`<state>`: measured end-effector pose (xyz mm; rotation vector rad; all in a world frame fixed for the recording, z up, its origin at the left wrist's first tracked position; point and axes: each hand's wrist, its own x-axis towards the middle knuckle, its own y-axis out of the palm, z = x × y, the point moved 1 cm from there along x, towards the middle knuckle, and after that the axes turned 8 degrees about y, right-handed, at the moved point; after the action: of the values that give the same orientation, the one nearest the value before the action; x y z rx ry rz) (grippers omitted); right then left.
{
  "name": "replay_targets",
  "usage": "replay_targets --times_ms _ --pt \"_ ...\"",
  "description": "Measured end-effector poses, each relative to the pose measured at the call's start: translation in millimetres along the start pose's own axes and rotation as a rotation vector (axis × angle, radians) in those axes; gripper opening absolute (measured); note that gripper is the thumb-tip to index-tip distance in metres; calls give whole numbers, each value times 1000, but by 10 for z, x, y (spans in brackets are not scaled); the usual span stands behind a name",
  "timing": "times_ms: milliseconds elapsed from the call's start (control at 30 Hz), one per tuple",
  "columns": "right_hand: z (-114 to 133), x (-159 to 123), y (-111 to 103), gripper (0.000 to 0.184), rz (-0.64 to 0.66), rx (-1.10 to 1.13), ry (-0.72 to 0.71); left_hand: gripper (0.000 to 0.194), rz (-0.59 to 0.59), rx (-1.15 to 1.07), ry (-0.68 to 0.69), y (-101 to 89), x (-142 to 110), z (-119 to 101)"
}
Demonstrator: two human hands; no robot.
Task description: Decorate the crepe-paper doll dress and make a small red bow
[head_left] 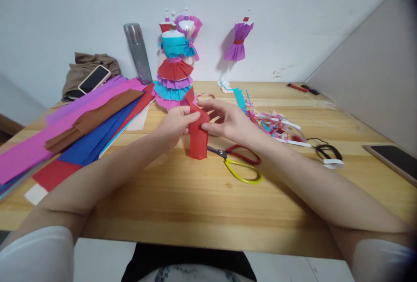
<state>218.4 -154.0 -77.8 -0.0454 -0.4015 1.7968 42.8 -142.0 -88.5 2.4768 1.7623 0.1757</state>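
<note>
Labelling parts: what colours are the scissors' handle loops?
One red, one yellow on the scissors; clearest in the head view.

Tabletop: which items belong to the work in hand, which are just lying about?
Work, likely: red paper strip in left hand, right hand touching it; scissors; coloured sheets; dressed forms; scraps.
Apparently lying about: flask; phone by brown cloth; phone at right; black cord.

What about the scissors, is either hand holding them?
No, the scissors lie on the wooden table, while the left hand and right hand are both at the red strip.
</note>
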Motion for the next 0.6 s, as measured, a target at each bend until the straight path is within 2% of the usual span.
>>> replay_targets --times_ms 167,333,467,600 --pt "-45 12 16 33 26 47 42 19 33 -43 15 26 -10 -37" --pt "-73 49 -15 36 -74 99 43 30 89 -44 56 7 -13 -52" --pt "-84 65 -31 30 -118 133 37 34 83 -17 57 -10 6 -26" --pt "-72 53 -20 28 -100 127 32 33 64 28 112 -18 40 -1"
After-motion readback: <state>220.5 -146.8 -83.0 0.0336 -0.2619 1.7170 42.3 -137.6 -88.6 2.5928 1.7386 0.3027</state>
